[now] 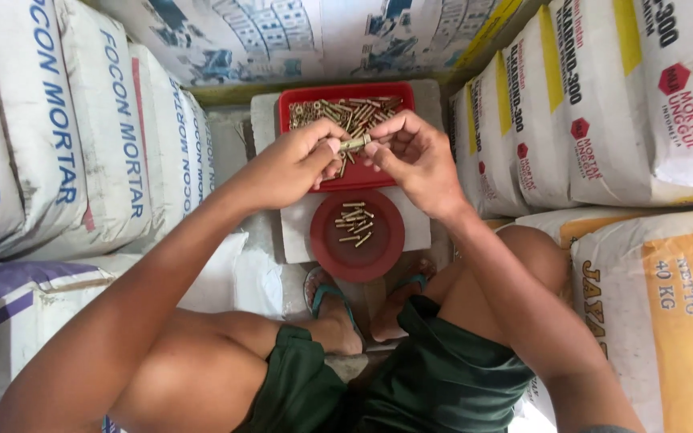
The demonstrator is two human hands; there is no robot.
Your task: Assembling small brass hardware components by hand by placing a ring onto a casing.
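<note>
My left hand (294,164) and my right hand (415,156) meet over a red rectangular tray (294,100) heaped with several small brass-coloured metal pieces (346,112). Both hands pinch one short brass piece (354,144) between their fingertips, left from one end, right from the other. Just below sits a round dark-red dish (382,252) holding several of the same brass pieces (354,223). Tray and dish rest on a white slab (298,228).
Stacked white sacks (82,120) wall in the left side, and white and orange sacks (643,160) the right. More sacks (282,32) stand behind the tray. My bare knees, green shorts (443,377) and sandalled feet (330,301) fill the foreground.
</note>
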